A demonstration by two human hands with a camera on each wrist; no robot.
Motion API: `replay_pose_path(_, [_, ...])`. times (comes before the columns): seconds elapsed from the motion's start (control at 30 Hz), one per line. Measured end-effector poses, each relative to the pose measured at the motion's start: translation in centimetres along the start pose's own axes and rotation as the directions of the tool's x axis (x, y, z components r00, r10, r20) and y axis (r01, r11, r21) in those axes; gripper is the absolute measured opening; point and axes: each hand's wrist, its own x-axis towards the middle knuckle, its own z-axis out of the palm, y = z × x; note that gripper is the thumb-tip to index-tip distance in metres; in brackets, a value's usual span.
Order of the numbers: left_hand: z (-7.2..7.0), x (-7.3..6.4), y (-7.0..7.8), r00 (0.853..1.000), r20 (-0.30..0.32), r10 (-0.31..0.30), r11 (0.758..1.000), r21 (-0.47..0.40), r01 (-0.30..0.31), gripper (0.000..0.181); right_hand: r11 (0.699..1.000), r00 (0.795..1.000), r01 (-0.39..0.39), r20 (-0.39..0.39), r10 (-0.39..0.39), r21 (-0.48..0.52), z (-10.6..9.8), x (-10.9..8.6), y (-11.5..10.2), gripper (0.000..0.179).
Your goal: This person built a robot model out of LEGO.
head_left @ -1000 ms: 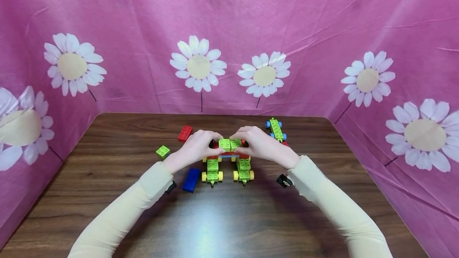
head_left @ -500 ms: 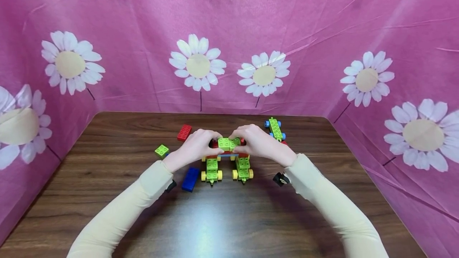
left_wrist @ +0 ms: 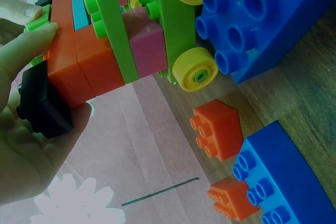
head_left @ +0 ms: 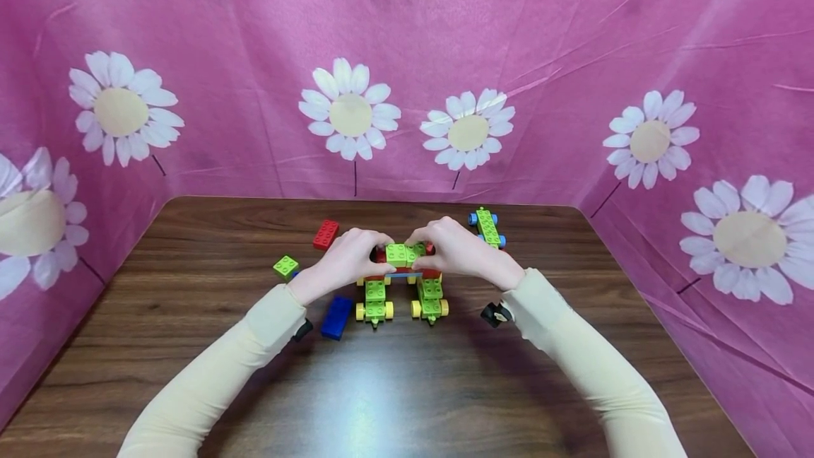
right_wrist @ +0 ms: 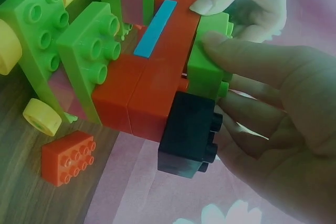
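Observation:
In the head view my left hand (head_left: 348, 260) pinches a light green brick (head_left: 396, 254) on top of a toy-brick build. My right hand (head_left: 454, 253) pinches a second green brick (head_left: 417, 253) right beside it, thumb on the near side. The right wrist view shows a gap between that green brick (right_wrist: 207, 51) and the red brick (right_wrist: 157, 90) under it. Black bricks (right_wrist: 184, 129) (left_wrist: 44, 100) sit at the build's outer ends. Below the red layer, with its blue strip (right_wrist: 156, 27), stand two green wheeled bases (head_left: 375, 309) (head_left: 431, 309) with yellow wheels.
Left of the build lie a blue brick (head_left: 337, 317), a small green brick (head_left: 285, 266) and a red brick (head_left: 326, 234). A green wheeled base (head_left: 487, 227) with blue wheels stands back right. A pink flowered cloth (head_left: 407, 13) hangs behind the wooden table (head_left: 407, 401).
My right forearm has drawn slightly inward, to the left. Both hands stay at the green bricks, and the right green brick looks slightly more tilted than a second ago.

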Motion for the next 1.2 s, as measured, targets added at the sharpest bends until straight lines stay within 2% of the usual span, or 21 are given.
replay_pose_path(0.3, [0.05, -0.24, -0.12, 1.000, -0.013, -0.002, 1.000, -0.022, 0.001, 0.036, 0.999, 1.000, -0.012, -0.021, 0.011, -0.042, 0.50, -0.22, -0.17, 0.034])
replay_pose_path(0.43, [0.04, -0.28, -0.08, 1.000, -0.016, -0.007, 1.000, -0.027, 0.007, 0.036, 1.000, 1.000, 0.006, -0.022, -0.006, -0.015, 0.37, -0.26, -0.13, 0.034])
replay_pose_path(0.6, [0.01, -0.16, 0.01, 1.000, -0.018, 0.000, 1.000, -0.017, 0.000, 0.036, 1.000, 1.000, 0.015, 0.018, -0.014, -0.023, 0.06, -0.54, -0.16, 0.036])
replay_pose_path(0.8, [-0.01, 0.02, 0.00, 1.000, -0.011, -0.006, 1.000, -0.011, 0.006, 0.038, 0.997, 0.998, 0.059, -0.009, -0.059, -0.046, -0.06, -0.55, -0.11, 0.032])
replay_pose_path(1.2, [0.15, -0.06, 0.07, 1.000, -0.001, -0.017, 1.000, -0.022, 0.017, 0.038, 0.999, 0.999, 0.046, -0.016, -0.046, 0.003, 0.06, -0.50, 0.26, 0.030])
